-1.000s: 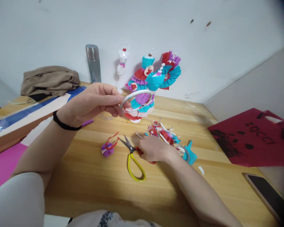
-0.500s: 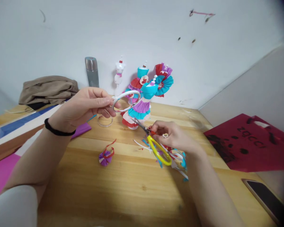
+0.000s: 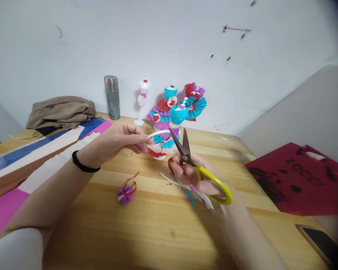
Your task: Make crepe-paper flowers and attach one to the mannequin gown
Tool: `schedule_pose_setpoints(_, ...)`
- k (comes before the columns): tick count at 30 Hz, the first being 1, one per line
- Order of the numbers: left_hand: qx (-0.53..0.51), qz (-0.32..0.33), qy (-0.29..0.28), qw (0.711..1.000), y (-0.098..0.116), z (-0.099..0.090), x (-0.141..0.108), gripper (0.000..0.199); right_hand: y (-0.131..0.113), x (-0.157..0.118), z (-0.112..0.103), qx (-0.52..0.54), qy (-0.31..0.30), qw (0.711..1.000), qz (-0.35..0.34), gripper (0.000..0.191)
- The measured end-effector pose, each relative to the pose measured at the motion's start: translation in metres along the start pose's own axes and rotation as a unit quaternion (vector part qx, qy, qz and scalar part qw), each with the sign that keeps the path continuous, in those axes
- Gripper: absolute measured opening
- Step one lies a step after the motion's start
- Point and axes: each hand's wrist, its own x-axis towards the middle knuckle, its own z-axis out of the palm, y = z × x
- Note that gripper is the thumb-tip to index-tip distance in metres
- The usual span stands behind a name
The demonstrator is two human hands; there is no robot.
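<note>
My left hand (image 3: 129,138) pinches a roll of narrow white tape (image 3: 161,132) by its near side, above the table. In my right hand (image 3: 190,170) is a pair of scissors (image 3: 214,183) with yellow and red handles; the dark blades stand apart, with one tip close to the ring's right edge. I cannot tell whether that tip touches it. Below my left hand lies a purple pleated rosette (image 3: 125,195) with a red ribbon. Behind the ring stands a small dress form (image 3: 178,114) in a turquoise, purple and red paper dress, partly hidden.
More dress forms, one bare white (image 3: 142,98), stand by the wall. A grey flask (image 3: 112,99) and brown cloth (image 3: 62,112) are at the back left, with coloured paper sheets (image 3: 50,148) before them. Paper scraps (image 3: 190,198), a red bag (image 3: 295,180) and a phone (image 3: 318,243) lie on the right.
My left hand has moved down and right with the ring, which now looks flatter. The scissors have swung upright, their blades spread and nearer the ring. The view has tilted up slightly.
</note>
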Motion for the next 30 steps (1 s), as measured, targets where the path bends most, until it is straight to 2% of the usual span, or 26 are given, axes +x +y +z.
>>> schedule_pose_setpoints(5,-0.01,-0.014,0.002,1.0,-0.005,0.0,0.004,0.022,0.011,0.005,0.012,-0.028,-0.071,0.996,-0.041,0.059)
schedule_pose_setpoints(9,-0.005,-0.021,0.004,1.0,-0.006,0.003,0.003,0.019,0.008,0.008,0.02,0.003,-0.088,0.996,-0.012,0.053)
schedule_pose_setpoints(16,-0.007,-0.022,0.0,1.0,-0.009,0.007,0.005,0.019,0.008,0.011,0.019,0.029,-0.066,0.997,0.04,0.058)
schedule_pose_setpoints(23,-0.001,-0.007,-0.016,1.0,-0.016,0.014,0.008,0.02,0.006,0.016,0.017,0.066,-0.033,0.997,0.039,0.06)
schedule_pose_setpoints(30,0.032,0.013,0.003,0.999,-0.016,0.016,0.01,0.024,0.005,0.017,0.021,0.051,0.015,0.998,0.019,0.063)
